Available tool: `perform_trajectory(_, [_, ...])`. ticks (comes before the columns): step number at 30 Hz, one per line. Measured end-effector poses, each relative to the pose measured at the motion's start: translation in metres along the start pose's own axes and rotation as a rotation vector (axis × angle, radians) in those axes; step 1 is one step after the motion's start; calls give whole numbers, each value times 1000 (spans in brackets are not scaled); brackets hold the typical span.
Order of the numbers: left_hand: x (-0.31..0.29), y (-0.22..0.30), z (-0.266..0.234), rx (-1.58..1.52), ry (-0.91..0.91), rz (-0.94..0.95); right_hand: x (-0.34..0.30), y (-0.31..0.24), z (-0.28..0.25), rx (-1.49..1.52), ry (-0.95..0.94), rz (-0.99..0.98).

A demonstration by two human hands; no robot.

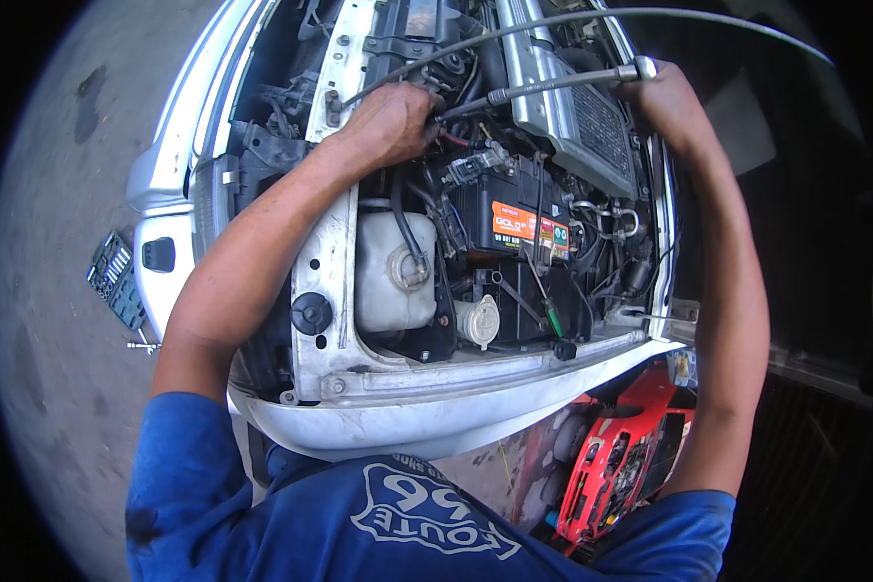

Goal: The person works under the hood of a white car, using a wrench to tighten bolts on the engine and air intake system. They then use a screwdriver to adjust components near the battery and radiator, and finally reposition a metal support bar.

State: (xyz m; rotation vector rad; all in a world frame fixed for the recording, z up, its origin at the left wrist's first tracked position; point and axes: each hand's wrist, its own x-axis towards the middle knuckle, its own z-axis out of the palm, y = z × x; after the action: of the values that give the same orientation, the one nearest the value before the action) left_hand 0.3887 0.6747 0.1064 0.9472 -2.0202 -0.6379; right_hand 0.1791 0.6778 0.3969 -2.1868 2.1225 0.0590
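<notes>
A long metal extension bar (553,85) slants across the engine bay, with a shiny ratchet head (644,68) at its upper right end. My right hand (658,97) is closed at that head; its fingers are mostly hidden behind it. At the bar's lower left end my left hand (398,121) is curled round it, fingertips down among hoses and out of sight. Whatever the bar's end sits on is hidden. Below my hands is a black battery (500,209) with an orange label. A green-handled screwdriver (553,318) and a combination wrench (516,296) lie in front of it.
The hood prop rod (572,16) arches over both hands. A whitish fluid reservoir (383,291) and a white-capped filler (480,322) stand near the fender (436,412). An open socket set (116,276) lies on the floor at left; a red car (601,475) is at lower right.
</notes>
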Motion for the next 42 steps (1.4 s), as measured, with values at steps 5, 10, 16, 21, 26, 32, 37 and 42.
perform_trajectory(5, [1, 4, -2, -9, 34, 15, -10, -7, 3, -139, 151, -249])
perform_trajectory(10, [2, 4, -2, 10, -7, -6, -12, -24, 15, -97, 365, -612])
perform_trajectory(16, [1, 1, 1, -27, 48, 18, -2, -37, -12, -295, -25, -82])
perform_trajectory(21, [3, -2, 1, -6, -23, -12, 1, -37, 7, -280, 313, -557])
perform_trajectory(26, [2, -4, -7, -23, -95, -16, 6, -41, -9, -179, -127, 124])
perform_trajectory(32, [3, -6, -19, -110, -177, 26, 9, -35, 5, -306, 423, -712])
perform_trajectory(37, [1, -4, -23, -113, -138, 30, 10, -46, -7, -360, -35, 76])
perform_trajectory(42, [2, -4, -21, -134, -175, 19, 5, -33, 3, -412, 450, -657])
